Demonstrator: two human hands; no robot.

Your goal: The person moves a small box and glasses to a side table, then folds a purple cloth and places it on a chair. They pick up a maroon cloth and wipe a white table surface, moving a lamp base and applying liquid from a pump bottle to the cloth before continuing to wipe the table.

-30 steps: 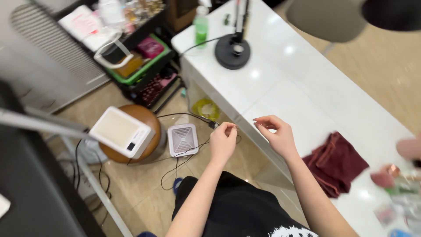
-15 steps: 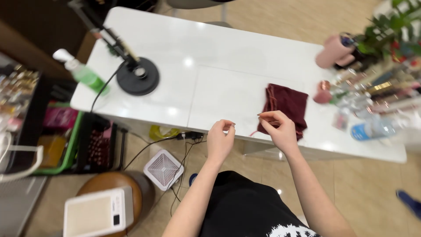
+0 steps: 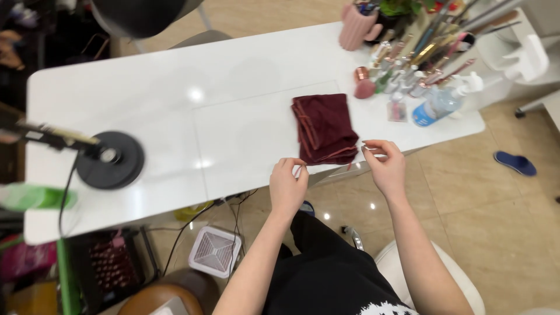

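Hovering at near edge of glossy white rectangular table point(image 3: 233, 76): left hand point(image 3: 287, 189) and right hand point(image 3: 385, 166), both with fingertips pinched together, palms loosely curled. Cannot tell whether anything thin sits between pinched fingers. Folded dark red cloth point(image 3: 324, 128) lying on table between hands, just beyond them, near edge; left fingertips close to its near left corner, right fingertips just beside its right edge. Round black stand base point(image 3: 111, 159) far left on table. Blue-tinted clear bottle point(image 3: 437, 105) and pink ribbed cup point(image 3: 357, 26) far right.
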